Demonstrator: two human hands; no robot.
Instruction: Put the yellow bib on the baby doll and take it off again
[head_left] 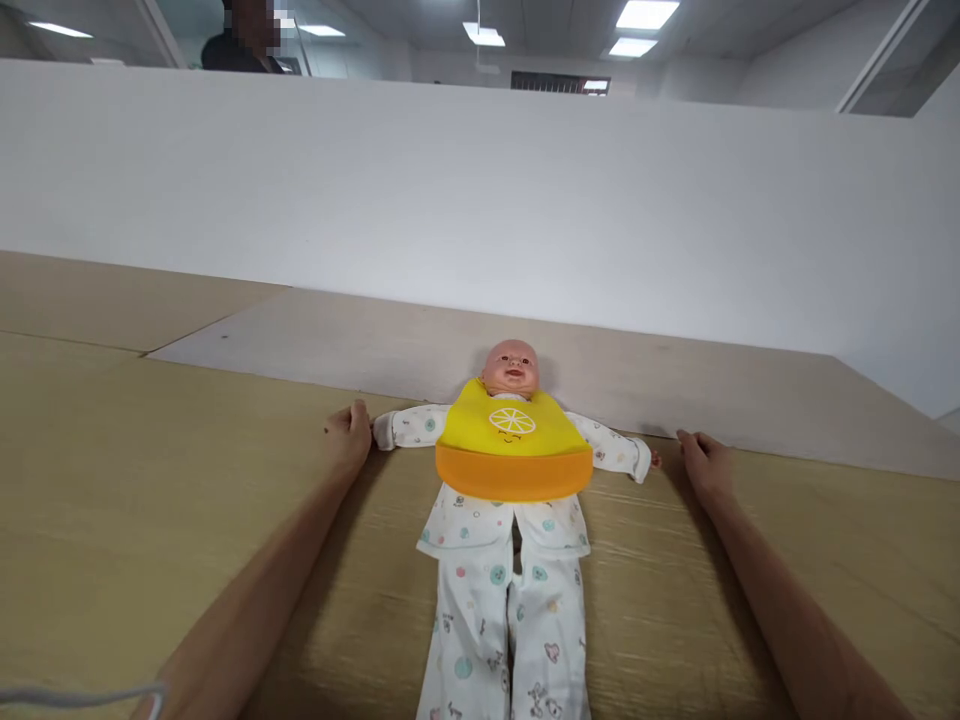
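Note:
A baby doll lies on its back on the wood-look table, its arms spread wide. It wears white pyjamas with a coloured print and a yellow-orange silicone bib bearing a citrus slice. My left hand rests beside the doll's right sleeve cuff, loosely curled and holding nothing. To the other side, my right hand lies flat on the table, empty, a little way from the doll's small hand. The doll's feet are out of view.
A pale board lies behind the doll, against a tall white partition. Beyond the partition stands a person under ceiling lights. A thin white cable crosses the bottom left corner.

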